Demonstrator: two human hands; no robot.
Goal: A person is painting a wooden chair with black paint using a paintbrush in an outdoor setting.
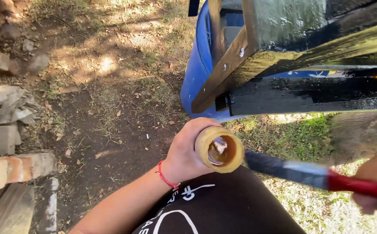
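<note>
My left hand [184, 154] is wrapped around a short yellow tube-shaped container [219, 149], its open end facing me with dark liquid inside. A red cord sits on that wrist. My right hand [376, 184], at the right edge, grips the red handle of a paintbrush [309, 173]. The brush's dark bristles point left and touch the container's rim. Above both hands is a wooden frame [301, 56], its boards coated in wet black paint. Part of the frame's edge is bare wood.
A blue plastic barrel [197, 69] stands behind the wooden frame. Bricks and rubble [11, 164] are piled along the left edge. The ground is dirt with patchy grass [110, 95]. My dark trouser leg with white print [223, 203] fills the bottom centre.
</note>
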